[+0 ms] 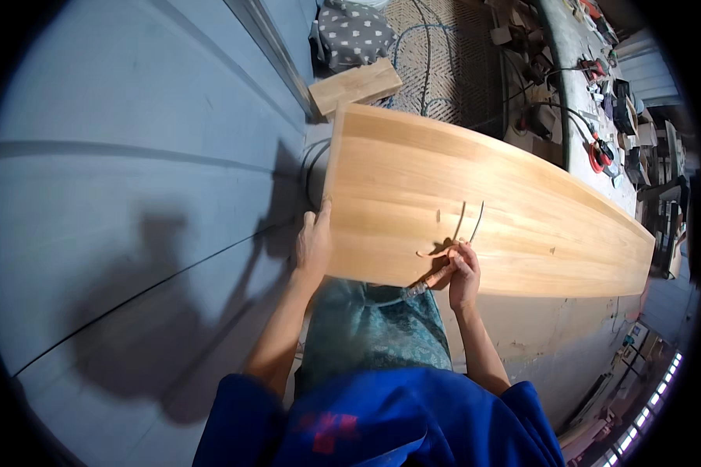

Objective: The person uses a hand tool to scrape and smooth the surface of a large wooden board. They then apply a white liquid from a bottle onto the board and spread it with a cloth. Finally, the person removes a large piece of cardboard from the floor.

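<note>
A long, pale wooden panel (397, 171) lies across in front of me, its broad face up and its near edge by my legs. My left hand (313, 247) is closed around the panel's left end, with the fingers on the edge. Over the panel's near part, my right hand (465, 274) is wrapped round an orange air blow gun (442, 274). Its thin dark nozzle points away from me over the wood, and a shadow falls beside it. A clear fitting and hose (415, 291) run from the gun's lower end toward my apron (366, 335).
A pale blue wall (132, 171) stands close on the left. Beyond the panel are a wooden block (357, 86), a grey patterned bundle (354, 35) and cables on the floor (424, 70). At the far right, a workbench (576, 148) carries red power tools (602, 156).
</note>
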`<action>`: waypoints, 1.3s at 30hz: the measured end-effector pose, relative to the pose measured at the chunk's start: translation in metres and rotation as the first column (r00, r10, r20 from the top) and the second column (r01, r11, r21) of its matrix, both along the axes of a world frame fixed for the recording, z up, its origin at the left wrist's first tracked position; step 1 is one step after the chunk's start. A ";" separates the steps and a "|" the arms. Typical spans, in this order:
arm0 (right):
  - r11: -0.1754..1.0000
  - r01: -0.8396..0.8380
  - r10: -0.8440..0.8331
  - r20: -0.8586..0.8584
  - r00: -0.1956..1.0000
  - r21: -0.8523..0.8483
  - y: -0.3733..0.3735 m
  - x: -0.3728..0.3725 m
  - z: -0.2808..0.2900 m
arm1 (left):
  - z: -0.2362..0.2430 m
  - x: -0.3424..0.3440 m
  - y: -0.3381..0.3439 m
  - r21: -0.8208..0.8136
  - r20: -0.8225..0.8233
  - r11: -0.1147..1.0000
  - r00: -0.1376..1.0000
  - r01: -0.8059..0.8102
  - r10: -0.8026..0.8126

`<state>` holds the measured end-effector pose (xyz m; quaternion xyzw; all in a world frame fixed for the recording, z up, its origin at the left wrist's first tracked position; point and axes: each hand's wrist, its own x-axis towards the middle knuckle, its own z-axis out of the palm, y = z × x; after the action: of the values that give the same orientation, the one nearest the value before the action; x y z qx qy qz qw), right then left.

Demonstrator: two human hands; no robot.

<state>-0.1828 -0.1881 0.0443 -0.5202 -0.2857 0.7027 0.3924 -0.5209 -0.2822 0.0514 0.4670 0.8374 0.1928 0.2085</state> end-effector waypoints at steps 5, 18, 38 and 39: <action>1.000 0.017 -0.017 0.033 0.999 -0.001 -0.002 0.000 -0.003 | 0.008 0.004 -0.008 -0.034 -0.017 0.999 1.000 -0.021 0.021; 0.994 0.111 -0.112 -0.048 0.993 -0.023 -0.006 0.002 0.000 | 0.017 0.007 0.011 -0.163 -0.207 0.978 0.964 0.133 -0.166; 0.976 -0.122 0.170 0.274 0.947 -0.182 -0.022 0.130 0.093 | -0.009 0.126 0.022 0.191 0.042 0.890 0.902 0.415 -0.430; 0.957 -0.241 0.285 0.366 0.886 -0.161 -0.022 0.109 0.089 | -0.014 0.123 0.026 0.183 0.003 0.912 0.927 0.367 -0.374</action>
<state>-0.0742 -0.2102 0.1334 -0.6255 -0.3857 0.6480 0.2001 -0.3979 -0.2560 0.0370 0.6303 0.7088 0.2330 0.2143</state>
